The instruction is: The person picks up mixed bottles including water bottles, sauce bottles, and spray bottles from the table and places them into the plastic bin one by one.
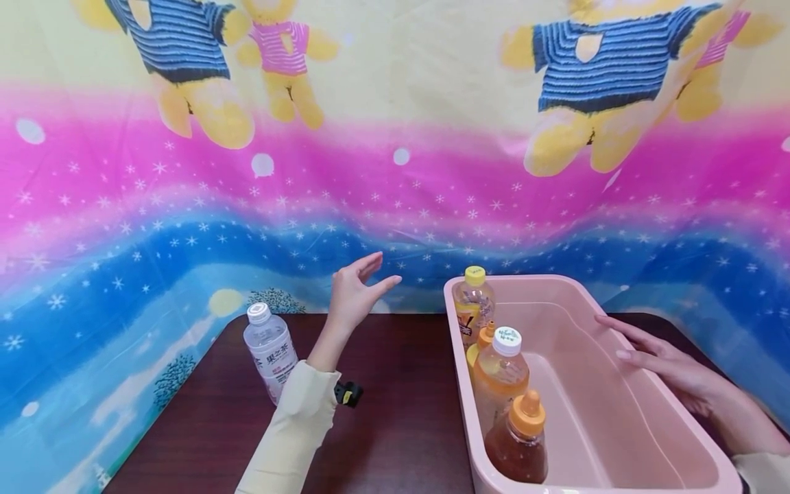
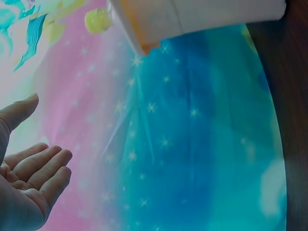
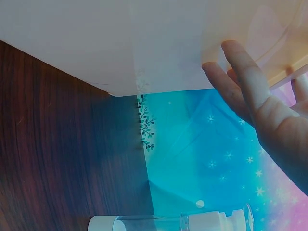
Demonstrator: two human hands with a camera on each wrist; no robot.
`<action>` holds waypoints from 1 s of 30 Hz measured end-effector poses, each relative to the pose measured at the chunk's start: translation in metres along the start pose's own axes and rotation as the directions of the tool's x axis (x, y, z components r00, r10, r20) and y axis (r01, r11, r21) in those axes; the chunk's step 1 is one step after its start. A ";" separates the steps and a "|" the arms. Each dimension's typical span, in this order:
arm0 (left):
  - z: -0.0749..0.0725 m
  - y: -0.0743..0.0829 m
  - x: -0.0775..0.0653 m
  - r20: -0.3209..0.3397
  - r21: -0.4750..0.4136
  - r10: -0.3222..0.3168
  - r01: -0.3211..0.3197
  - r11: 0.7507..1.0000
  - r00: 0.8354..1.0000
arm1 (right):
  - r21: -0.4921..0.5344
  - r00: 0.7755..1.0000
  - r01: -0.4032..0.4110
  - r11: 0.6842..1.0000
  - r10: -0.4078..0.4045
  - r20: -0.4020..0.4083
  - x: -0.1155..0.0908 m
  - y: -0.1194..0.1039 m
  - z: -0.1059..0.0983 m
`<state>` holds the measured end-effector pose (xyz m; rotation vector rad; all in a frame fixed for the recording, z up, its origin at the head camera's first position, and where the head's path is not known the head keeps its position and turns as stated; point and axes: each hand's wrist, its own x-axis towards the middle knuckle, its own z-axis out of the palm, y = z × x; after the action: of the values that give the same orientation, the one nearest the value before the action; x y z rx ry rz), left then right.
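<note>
My left hand [image 1: 356, 291] hovers over the back of the table with nothing in it, thumb and fingers apart. To its left a clear bottle with a white cap [image 1: 271, 350] stands on the table. At the right is a pink plastic bin [image 1: 549, 288]. My right hand [image 1: 679, 370] holds its right rim, some fingers [image 3: 243, 74] against the outer wall and others over the edge. Along the bin's left side stand a yellow-capped bottle [image 1: 474, 302], a white-capped bottle of orange drink [image 1: 503, 377] and an orange-capped bottle of brown liquid [image 1: 518, 446]. Another orange-topped bottle [image 1: 485, 336] is partly hidden among them.
A dark wooden table [image 1: 395, 412] lies under the bin and the lone bottle. Behind it hangs a printed cloth [image 1: 395, 185] with bears and snowflakes. In the right wrist view a clear container with white ends [image 3: 163, 223] shows at the bottom edge, partly cut off.
</note>
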<state>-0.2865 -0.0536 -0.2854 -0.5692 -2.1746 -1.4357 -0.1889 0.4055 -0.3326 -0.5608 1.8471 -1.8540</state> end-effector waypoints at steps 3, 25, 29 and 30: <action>-0.010 -0.001 0.000 -0.043 0.006 0.014 -0.013 1.000 0.999 | 0.009 1.000 -0.001 1.000 0.001 0.004 0.000 0.000 0.000; -0.079 -0.006 -0.014 -0.218 0.093 -0.008 0.029 0.995 0.976 | 0.018 1.000 0.016 1.000 -0.016 0.015 0.000 0.000 0.001; -0.090 -0.008 -0.017 -0.249 0.123 -0.016 0.048 0.991 0.968 | 0.020 1.000 0.009 1.000 -0.009 0.014 0.000 0.000 0.001; -0.093 -0.008 -0.017 -0.253 0.127 -0.020 0.054 0.990 0.967 | 0.018 1.000 0.009 1.000 -0.009 0.013 0.001 0.000 0.001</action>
<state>-0.2629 -0.1440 -0.2701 -0.2828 -2.0677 -1.2915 -0.1888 0.4044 -0.3327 -0.5748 1.8201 -1.8667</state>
